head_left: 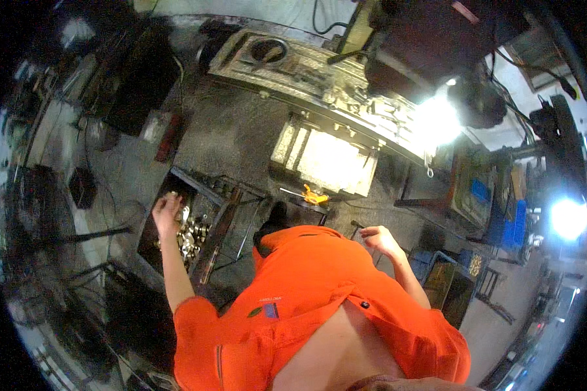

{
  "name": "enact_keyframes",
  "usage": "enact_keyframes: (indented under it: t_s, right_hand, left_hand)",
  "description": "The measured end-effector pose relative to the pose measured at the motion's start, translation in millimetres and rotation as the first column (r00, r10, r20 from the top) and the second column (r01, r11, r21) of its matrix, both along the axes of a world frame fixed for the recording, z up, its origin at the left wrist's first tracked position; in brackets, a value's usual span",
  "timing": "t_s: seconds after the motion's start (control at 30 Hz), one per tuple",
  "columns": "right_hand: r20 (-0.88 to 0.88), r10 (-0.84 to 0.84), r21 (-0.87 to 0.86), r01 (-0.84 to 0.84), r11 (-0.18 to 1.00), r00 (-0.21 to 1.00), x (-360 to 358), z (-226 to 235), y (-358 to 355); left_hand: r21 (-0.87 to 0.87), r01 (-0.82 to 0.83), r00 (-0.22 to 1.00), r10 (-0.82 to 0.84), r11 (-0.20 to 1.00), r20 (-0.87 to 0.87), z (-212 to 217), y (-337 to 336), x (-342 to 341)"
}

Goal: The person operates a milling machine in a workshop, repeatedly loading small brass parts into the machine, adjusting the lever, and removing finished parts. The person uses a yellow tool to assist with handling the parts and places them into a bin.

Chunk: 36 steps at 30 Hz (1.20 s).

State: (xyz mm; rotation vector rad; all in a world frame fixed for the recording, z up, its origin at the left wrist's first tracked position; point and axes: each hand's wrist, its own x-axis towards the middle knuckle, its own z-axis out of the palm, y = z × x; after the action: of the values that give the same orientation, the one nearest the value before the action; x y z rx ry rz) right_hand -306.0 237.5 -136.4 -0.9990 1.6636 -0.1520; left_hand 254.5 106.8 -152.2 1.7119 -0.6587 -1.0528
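Note:
My left hand [167, 210] is over the left side of a dark open bin [199, 182], its fingers bent together. Whatever they may pinch is too small and blurred to name. Beside that hand, shiny brass-coloured and silvery metal parts [192, 236] lie heaped in the bin. My right hand [379, 240] hangs in front of my orange shirt's right side, fingers curled closed. A small dark stick-like piece [357, 225] shows at its fingertips; I cannot make out what it is or whether it is gripped.
Ahead stands a machine with a long metal table [300, 78] and a bright lamp [437, 120]. An orange object [315, 194] lies below its lit base [326, 159]. Blue bins [516, 221] and a crate [449, 287] stand at right. A narrow stand [225, 221] adjoins the parts bin.

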Motion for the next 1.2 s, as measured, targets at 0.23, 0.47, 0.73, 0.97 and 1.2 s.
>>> enact_keyframes:
  t_s: [0.23,0.47,0.73,0.97,1.2]
  right_hand:
    - [-0.007,0.001,-0.07,-0.001,0.998,1.0,15,2,-4]
    - [0.023,-0.19,-0.109,0.191,0.975,0.982,23,-6,11]
    - [-0.046,-0.509,-0.112,0.502,0.858,0.86,39,-8,66]
    - [-0.005,-0.698,-0.151,0.689,0.709,0.716,75,-12,97]
    - [-0.046,-0.762,-0.146,0.75,0.645,0.646,93,-17,122]
  left_hand:
    - [-0.35,0.272,0.73,-0.429,0.896,-0.532,35,-74,-113]
    - [-0.475,0.408,0.311,-0.609,0.779,-0.73,31,-135,-275]
    - [-0.292,0.876,0.396,-0.918,0.383,-0.017,50,-212,-366]
    - [0.075,0.99,0.009,-0.574,0.123,0.819,31,-244,-420]
    - [0.138,0.98,-0.033,-0.571,0.141,0.82,37,-230,-444]
